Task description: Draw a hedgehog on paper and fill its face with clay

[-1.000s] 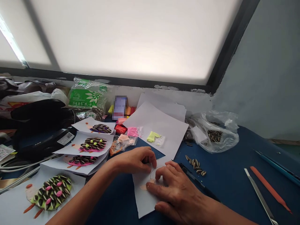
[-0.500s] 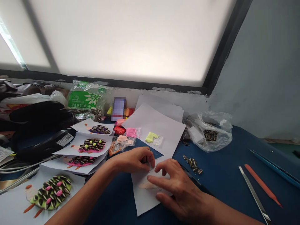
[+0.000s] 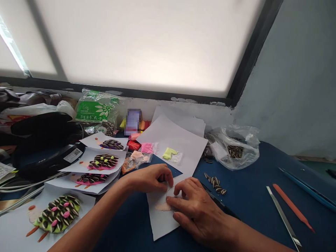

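Note:
A small white sheet of paper (image 3: pixel 160 224) lies before me, bearing a thin drawn outline and a flattened patch of peach clay (image 3: pixel 162 206). My right hand (image 3: pixel 196 208) rests over the sheet's right side with its fingers apart, the index fingertip on the clay's right end. At the sheet's upper left edge is my left hand (image 3: pixel 154 177), its fingers curled down and drawn together; what is under them is hidden. Several loose sunflower seeds (image 3: pixel 215 182) lie to the right of the sheet.
At left lie sheets with seed-covered clay hedgehogs (image 3: pixel 59 214). Behind my hands are larger white paper (image 3: pixel 178 136), yellow clay (image 3: pixel 169 153) and pink clay (image 3: pixel 147 148). A clear bag of seeds (image 3: pixel 235 150) stands at right, near an orange tool (image 3: pixel 292 206) and a metal blade (image 3: pixel 283 217).
My right hand has shifted slightly, its index fingertip now a little further right and its fingers closer to the paper. My left hand has barely moved.

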`<state>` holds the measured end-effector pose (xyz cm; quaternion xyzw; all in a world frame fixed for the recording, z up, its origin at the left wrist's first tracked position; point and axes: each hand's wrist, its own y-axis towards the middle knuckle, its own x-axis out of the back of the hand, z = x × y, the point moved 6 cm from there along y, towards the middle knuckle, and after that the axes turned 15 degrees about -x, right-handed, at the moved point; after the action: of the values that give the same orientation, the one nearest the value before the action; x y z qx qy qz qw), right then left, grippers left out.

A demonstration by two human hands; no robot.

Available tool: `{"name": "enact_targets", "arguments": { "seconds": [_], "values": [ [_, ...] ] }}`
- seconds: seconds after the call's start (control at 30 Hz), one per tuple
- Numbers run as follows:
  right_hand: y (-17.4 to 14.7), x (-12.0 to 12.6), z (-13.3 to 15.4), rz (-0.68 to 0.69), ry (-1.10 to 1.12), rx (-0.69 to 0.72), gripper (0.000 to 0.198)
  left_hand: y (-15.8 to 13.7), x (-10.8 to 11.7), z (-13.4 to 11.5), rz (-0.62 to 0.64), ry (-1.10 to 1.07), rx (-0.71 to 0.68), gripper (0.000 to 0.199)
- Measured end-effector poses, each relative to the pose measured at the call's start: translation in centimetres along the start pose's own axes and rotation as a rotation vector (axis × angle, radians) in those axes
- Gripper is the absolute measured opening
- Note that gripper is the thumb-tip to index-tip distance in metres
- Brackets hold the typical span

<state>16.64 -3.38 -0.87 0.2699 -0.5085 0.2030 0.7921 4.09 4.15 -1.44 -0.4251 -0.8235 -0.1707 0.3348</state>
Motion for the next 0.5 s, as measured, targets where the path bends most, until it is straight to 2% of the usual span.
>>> {"name": "enact_targets", "arguments": {
  "seconds": [0.13,0.3,0.4,0.5],
  "values": [
    [-0.4,1.0,0.0,-0.145,0.067,0.042,0.031,0.1,-0.1,-0.1,0.013,0.003,0.004,0.025],
    [-0.5,0.3,0.9,-0.046,-0.076,0.063,0.02,0.0,0.0,-0.1,0.0,-0.01,0.011,0.026],
    [-0.6,-0.1,0.9,-0.041,-0.135,0.063,0.023,0.0,-0.1,-0.1,0.002,-0.019,0.008,0.025],
    [-0.8,-0.1,0.7,-0.05,-0.096,0.055,0.026,0.0,0.0,-0.1,0.003,-0.011,0.014,0.026]
  ]
}}
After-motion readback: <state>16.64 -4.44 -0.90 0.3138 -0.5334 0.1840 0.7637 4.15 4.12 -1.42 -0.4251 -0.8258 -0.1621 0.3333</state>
